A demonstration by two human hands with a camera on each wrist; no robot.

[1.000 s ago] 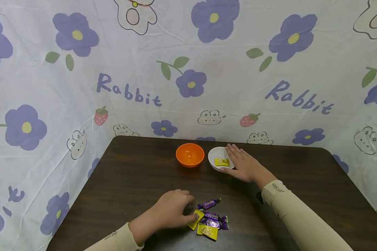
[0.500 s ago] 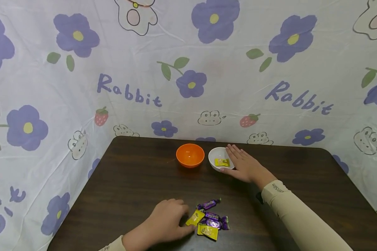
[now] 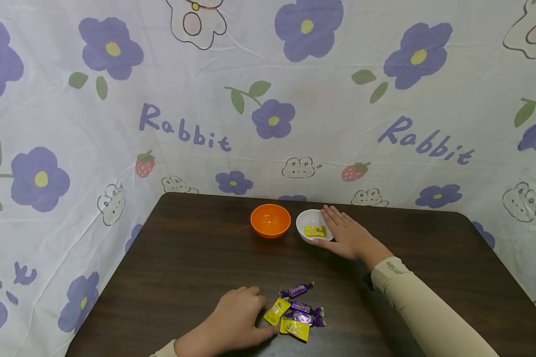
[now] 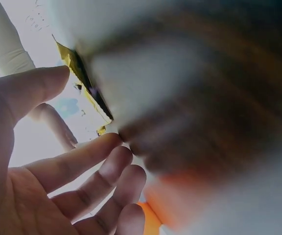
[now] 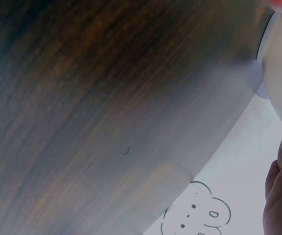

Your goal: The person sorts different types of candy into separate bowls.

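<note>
My left hand [image 3: 234, 320] rests low over the table, its thumb and fingers spread at the left side of a small candy pile. Closest to it lies a yellow-wrapped candy [image 3: 277, 311], seen edge-on beyond the thumb in the left wrist view. Another yellow candy [image 3: 297, 329] sits just right of the thumb tip, and several purple twist-wrapped candies [image 3: 300, 290] lie behind and beside. Nothing is in this hand's grasp. With fingers straight, my right hand [image 3: 350, 239] lies against the right side of a white bowl [image 3: 307, 217], which holds a yellow candy packet [image 3: 315, 231].
An orange bowl [image 3: 270, 221] stands left of the white one, near the back of the dark wooden table [image 3: 196, 248]. Behind the table hangs a cloth [image 3: 321, 134] printed with flowers and rabbits.
My left hand had its thumb on the nearer yellow candy; it has drawn back left and toward me, and that candy shifted slightly left. The right hand stays on the bowl.
</note>
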